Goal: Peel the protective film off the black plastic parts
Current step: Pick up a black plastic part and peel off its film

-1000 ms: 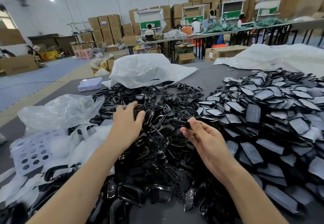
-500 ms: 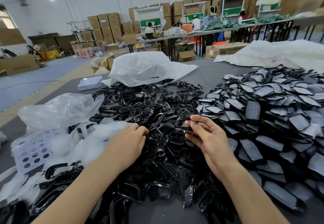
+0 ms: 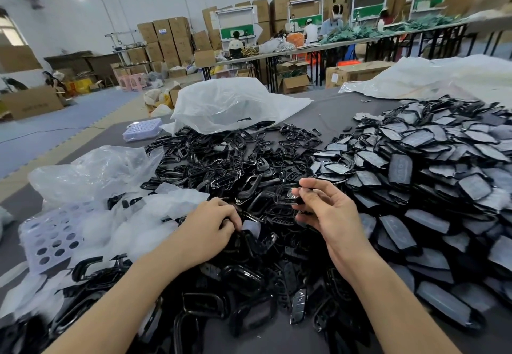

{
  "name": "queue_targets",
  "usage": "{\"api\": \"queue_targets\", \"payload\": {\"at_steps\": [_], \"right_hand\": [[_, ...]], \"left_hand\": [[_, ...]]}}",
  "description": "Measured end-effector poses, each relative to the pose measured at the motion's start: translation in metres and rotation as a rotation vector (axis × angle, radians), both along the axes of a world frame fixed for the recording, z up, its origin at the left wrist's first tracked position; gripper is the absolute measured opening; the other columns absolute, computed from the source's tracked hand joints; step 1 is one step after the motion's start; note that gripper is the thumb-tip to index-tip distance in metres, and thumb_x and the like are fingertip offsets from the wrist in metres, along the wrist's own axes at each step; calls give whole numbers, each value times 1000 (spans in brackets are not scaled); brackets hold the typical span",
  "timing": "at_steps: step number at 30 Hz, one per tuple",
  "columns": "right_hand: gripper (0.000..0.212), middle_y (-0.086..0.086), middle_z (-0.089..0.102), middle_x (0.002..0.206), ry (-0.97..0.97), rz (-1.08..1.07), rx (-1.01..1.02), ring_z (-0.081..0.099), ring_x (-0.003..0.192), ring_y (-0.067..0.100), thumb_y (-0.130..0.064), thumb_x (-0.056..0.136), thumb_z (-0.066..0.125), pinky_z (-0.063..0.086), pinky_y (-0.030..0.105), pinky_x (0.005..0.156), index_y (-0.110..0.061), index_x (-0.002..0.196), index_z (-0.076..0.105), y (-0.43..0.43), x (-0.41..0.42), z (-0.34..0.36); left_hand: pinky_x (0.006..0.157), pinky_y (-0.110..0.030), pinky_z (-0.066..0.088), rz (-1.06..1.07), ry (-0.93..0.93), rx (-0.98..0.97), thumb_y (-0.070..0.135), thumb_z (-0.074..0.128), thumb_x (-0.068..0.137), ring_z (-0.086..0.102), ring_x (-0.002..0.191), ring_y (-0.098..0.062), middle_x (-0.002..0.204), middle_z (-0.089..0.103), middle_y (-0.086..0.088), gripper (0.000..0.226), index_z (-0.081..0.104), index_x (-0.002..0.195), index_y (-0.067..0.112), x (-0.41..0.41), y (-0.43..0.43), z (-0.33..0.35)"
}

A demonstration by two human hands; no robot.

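The right hand (image 3: 329, 212) pinched 1 black plastic part (image 3: 280, 195) between thumb and fingers above the tabletop pile (image 3: 221, 165). At its 9 o'clock, the left hand (image 3: 210, 229) curled into that pile; its hold was unclear.

A table (image 3: 327, 109) fills the lower frame. In its middle lies a heap of frames (image 3: 221, 159). To the right, touching it, lies a bigger heap of flat parts (image 3: 443, 159). Behind the middle heap, at upper centre, a plastic bag (image 3: 230, 104) rests partly on it. A small tray (image 3: 142, 129) lies left of this bag. At the left lies another bag (image 3: 91, 170), and before it a tray with holes (image 3: 50, 234). The left hand (image 3: 210, 229) rests on the middle heap. The right hand (image 3: 329, 215), near it, holds one frame (image 3: 285, 194) over the heap. Far behind stand a long table (image 3: 293, 50) and boxes (image 3: 166, 35).
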State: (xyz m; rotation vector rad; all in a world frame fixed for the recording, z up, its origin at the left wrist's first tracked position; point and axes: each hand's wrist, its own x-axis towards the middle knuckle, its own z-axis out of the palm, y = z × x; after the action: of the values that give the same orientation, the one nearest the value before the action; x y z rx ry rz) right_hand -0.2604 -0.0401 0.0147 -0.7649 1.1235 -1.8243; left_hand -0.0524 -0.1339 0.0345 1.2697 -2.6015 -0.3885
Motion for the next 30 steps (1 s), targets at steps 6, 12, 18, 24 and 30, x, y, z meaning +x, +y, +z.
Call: {"api": "queue_targets", "payload": {"at_steps": [6,12,18,24,30], "right_hand": [[20,1,78,94,32,-12,10,72,74,11,-10,96,66,56,21,60,-25,88,75,1,2,0],[19,1,78,94,39,-19,15,72,75,11,-10,96,66,56,21,61,-25,88,75,-1,1,-1],[23,1,78,95,113,-35,7,71,75,9,-8,99,61,57,22,63,-28,107,70,-1,1,-3],[20,-1,77,96,161,-62,-4,71,74,9,-9,99,62,57,22,62,-25,106,70,0,3,-2],[20,-2,77,96,142,-111,-11,70,73,8,-9,98,62,57,23,60,-26,104,71,0,4,-2]], "left_hand": [[107,-35,27,22,-203,-313,34,37,103,42,123,-13,127,48,14,32,57,127,41,-3,5,-6],[106,-34,28,-9,-121,-219,50,38,100,41,118,-9,120,50,18,31,63,115,40,-9,9,-5],[88,-31,42,-69,-9,-286,27,49,101,57,105,-15,111,61,11,21,53,122,30,-6,5,0],[94,-24,38,-35,85,-266,20,55,100,53,111,-18,116,61,3,30,63,129,20,1,-2,6],[94,-28,38,18,74,-351,27,56,99,46,115,-16,123,53,4,28,64,126,27,17,-6,20]]}}
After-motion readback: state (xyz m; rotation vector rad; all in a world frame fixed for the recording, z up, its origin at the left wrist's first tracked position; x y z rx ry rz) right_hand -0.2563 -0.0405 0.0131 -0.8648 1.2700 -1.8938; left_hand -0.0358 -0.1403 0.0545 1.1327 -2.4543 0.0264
